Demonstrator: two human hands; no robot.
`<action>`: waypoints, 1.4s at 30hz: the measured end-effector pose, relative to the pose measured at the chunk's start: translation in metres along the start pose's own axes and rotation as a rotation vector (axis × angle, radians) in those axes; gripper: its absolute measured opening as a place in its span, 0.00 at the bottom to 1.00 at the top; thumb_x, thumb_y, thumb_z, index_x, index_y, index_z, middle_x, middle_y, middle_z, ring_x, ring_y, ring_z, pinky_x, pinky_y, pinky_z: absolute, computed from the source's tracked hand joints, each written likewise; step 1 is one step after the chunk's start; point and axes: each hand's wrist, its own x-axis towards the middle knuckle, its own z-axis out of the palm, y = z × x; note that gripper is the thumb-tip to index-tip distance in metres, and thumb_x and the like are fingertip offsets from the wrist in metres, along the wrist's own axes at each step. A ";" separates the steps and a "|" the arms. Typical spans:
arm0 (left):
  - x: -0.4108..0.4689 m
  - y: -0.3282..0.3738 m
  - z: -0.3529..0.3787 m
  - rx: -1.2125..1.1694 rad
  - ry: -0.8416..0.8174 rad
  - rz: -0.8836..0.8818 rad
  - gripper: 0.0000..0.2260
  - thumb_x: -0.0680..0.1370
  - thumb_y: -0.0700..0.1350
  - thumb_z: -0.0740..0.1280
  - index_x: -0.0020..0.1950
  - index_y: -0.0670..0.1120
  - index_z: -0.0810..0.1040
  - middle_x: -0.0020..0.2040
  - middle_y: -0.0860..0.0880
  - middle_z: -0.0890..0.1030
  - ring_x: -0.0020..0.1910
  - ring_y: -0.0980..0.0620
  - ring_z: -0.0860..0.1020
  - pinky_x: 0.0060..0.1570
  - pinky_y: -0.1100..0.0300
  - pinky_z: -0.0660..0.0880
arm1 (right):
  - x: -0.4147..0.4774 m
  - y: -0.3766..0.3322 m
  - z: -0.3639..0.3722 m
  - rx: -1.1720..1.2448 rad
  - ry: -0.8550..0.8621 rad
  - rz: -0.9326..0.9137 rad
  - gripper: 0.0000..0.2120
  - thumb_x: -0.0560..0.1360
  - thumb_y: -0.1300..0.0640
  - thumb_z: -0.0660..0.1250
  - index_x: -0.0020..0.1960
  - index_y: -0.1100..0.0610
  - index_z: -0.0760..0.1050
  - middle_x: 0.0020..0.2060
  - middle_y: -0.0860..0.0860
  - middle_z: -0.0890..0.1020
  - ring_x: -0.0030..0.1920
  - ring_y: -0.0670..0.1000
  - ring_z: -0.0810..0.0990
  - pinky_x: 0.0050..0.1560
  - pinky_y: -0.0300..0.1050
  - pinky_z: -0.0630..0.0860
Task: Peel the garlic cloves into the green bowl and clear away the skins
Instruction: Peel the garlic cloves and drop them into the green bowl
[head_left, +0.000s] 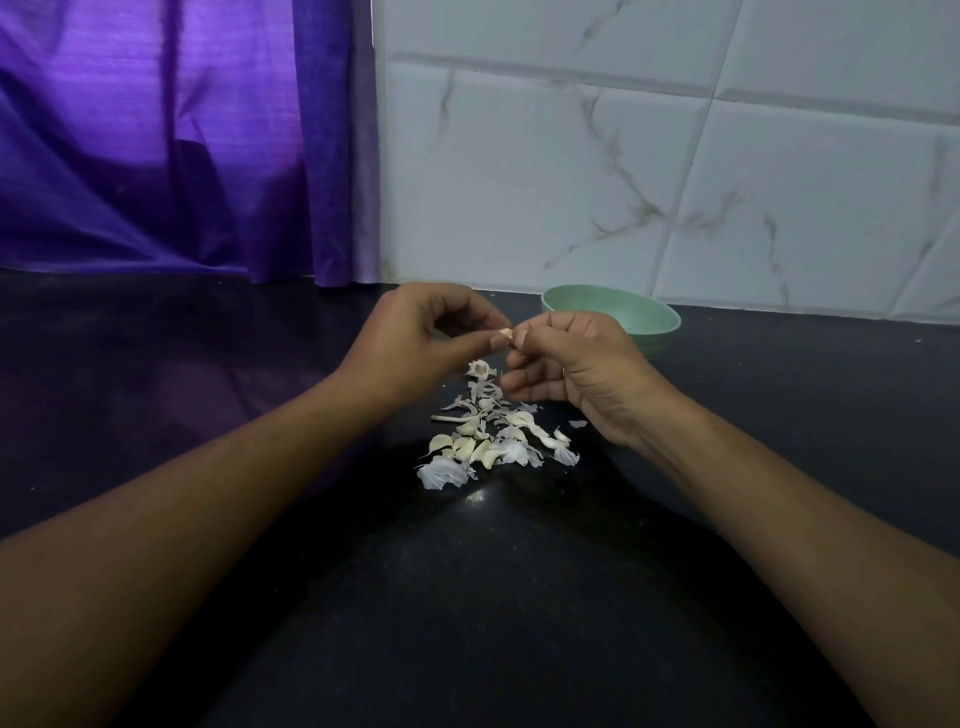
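— Two hands meet over the dark counter (467, 597) in the head view. What does each one hold?

— The left hand (415, 332) is curled, its thumb and forefinger pinching a small garlic clove (505, 333). The right hand (576, 374) is curled too. Its thumb and forefinger nip the same clove from the other side, with the remaining fingers folded loosely underneath.

— Where is the clove, relative to the bowl?

— It is up in the air between the two hands, just left of the green bowl (623, 312). The bowl stands on the counter by the tiled wall (675, 156), partly hidden behind the right hand. I cannot tell what lies inside it.

— And the rest of the garlic?

— A loose pile of cloves and papery skins (493, 441) lies on the counter between the forearms, nearer the person than the hands. A round root end (478, 368) sits at its far edge, just below the held clove. A thin pale stem (449, 418) lies on its left side.

— Anything else?

— A purple curtain (156, 130) hangs at the back left, reaching down to the counter.
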 end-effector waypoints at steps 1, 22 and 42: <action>0.000 0.001 0.001 -0.098 0.002 -0.032 0.04 0.77 0.41 0.76 0.51 0.45 0.86 0.42 0.51 0.87 0.40 0.56 0.82 0.41 0.56 0.82 | 0.000 0.001 0.000 -0.019 -0.015 0.008 0.03 0.80 0.64 0.68 0.48 0.63 0.80 0.36 0.55 0.83 0.35 0.53 0.85 0.43 0.50 0.85; -0.001 0.002 0.003 -0.360 0.074 -0.331 0.08 0.78 0.44 0.74 0.56 0.43 0.85 0.44 0.49 0.86 0.41 0.56 0.81 0.41 0.60 0.81 | 0.005 0.007 -0.011 -0.313 0.091 -0.135 0.05 0.74 0.65 0.76 0.48 0.65 0.82 0.38 0.55 0.84 0.37 0.55 0.86 0.33 0.46 0.82; -0.005 0.013 0.005 -0.485 -0.017 -0.326 0.02 0.79 0.38 0.72 0.50 0.43 0.82 0.44 0.43 0.83 0.40 0.54 0.82 0.38 0.59 0.82 | 0.001 0.005 -0.003 0.029 0.040 -0.127 0.08 0.76 0.63 0.74 0.54 0.64 0.82 0.41 0.56 0.87 0.40 0.53 0.85 0.43 0.47 0.84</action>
